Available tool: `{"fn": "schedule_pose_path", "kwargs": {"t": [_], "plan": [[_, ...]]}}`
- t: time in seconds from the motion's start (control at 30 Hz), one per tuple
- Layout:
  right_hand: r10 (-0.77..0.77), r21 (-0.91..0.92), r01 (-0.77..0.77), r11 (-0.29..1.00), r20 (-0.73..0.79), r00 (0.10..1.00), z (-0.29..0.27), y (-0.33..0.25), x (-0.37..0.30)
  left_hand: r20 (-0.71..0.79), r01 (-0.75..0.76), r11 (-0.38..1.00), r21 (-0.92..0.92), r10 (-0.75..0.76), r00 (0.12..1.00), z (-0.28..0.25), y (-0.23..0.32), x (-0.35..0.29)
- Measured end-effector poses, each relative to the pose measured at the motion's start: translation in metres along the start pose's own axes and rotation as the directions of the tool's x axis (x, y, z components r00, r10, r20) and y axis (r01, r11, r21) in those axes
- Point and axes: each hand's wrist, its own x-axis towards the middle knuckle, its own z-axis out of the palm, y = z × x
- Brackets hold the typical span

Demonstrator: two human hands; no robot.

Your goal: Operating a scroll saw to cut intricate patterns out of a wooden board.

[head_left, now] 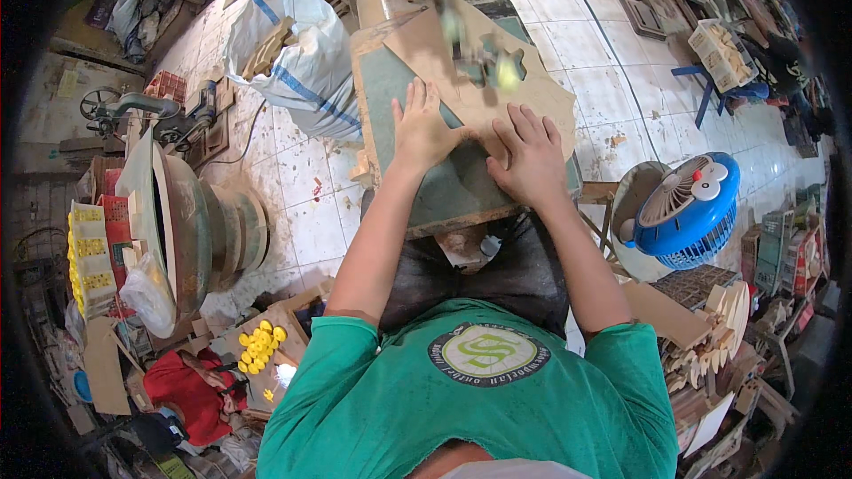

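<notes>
A flat brown board (477,102), with curved openings cut through its far part, lies slanted on a green-topped machine table (435,200). My left hand (424,129) lies on the board's left edge, fingers stretched forward and thumb pointing right. Flat on the near right part of the board is my right hand (535,155), its fingers spread. Neither hand grips anything. Beyond my fingers, a blurred upright machine part (451,25) comes down over the board beside the openings. A blurred yellow-green spot (508,73) shows there too. Where the machine part meets the board is too smeared to tell.
A white sack (311,80) holding wood pieces stands left of the table. At the right is a blue fan (688,204); a cable (612,53) crosses the tiled floor. A large round machine (191,222) stands at the left. Behind it, a person in red (191,399) sits near yellow pieces (259,346).
</notes>
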Motion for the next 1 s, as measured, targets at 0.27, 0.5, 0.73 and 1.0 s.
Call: {"fn": "schedule_pose_path", "kwargs": {"t": [0.27,0.5,0.73,1.0], "plan": [[0.02,-0.016,-0.02,1.0,-0.021,1.0,0.007,-0.003,0.001,0.076,0.015,1.0,-0.006,-0.014,0.997,-0.007,-0.001,0.007],[0.031,-0.032,-0.038,0.999,-0.183,0.983,0.013,-0.04,-0.014,0.192,-0.119,0.988,-0.101,0.137,0.972,-0.02,-0.021,0.016],[-0.04,-0.021,0.04,0.999,0.023,0.999,-0.017,0.023,0.028,0.159,-0.018,0.986,-0.167,0.044,0.986,-0.006,-0.013,-0.001],[-0.049,-0.096,0.051,0.994,0.021,0.999,-0.005,0.036,0.022,0.212,-0.057,0.989,-0.135,0.085,0.974,-0.003,-0.015,0.005]]}}
